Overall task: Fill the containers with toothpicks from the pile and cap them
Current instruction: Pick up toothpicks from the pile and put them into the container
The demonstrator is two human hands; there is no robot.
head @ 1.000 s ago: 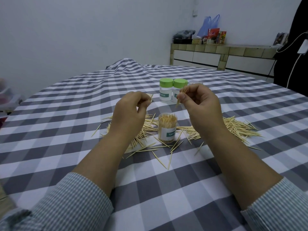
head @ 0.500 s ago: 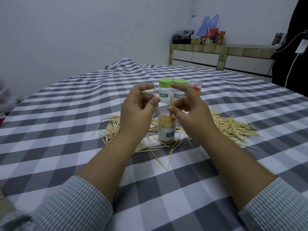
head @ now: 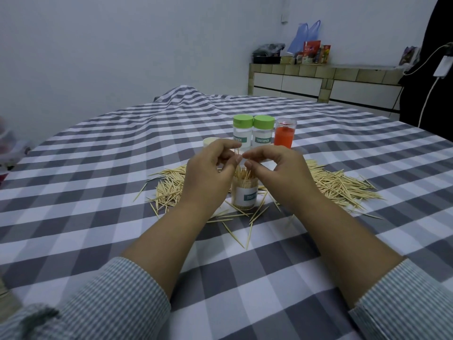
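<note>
Toothpicks (head: pixel 343 185) are lying fanned in a loose pile on the checked bench (head: pixel 98 192), spreading out to either side of your fingers, and the open container (head: pixel 245 195) is standing directly beneath them, already packed nearly full with sticks upright. Your left hand (head: pixel 208 173) is curling in, thumb and forefinger pinching what looks like a single toothpick held upright; your right hand (head: pixel 282 173) is curling toward it with its fingertips (head: pixel 247 155) almost meeting the left ones — whether it is gripping a stick of its own, I cannot tell.

These sticks are handling as light, stiff and thin, with sharp tips — they are likely snapping if bent, so you are best pinching them mid-shaft and lowering them point-down. The small jar probably tips easily.

Beyond your fingers two green-capped containers (head: pixel 252 131) are standing side by side, a red-filled jar (head: pixel 284 136) just beside them. A pale round thing (head: pixel 210 142), possibly the cap, is peeking out behind your left knuckles, mostly hidden. The container's label is partly cut off by your hands.
</note>
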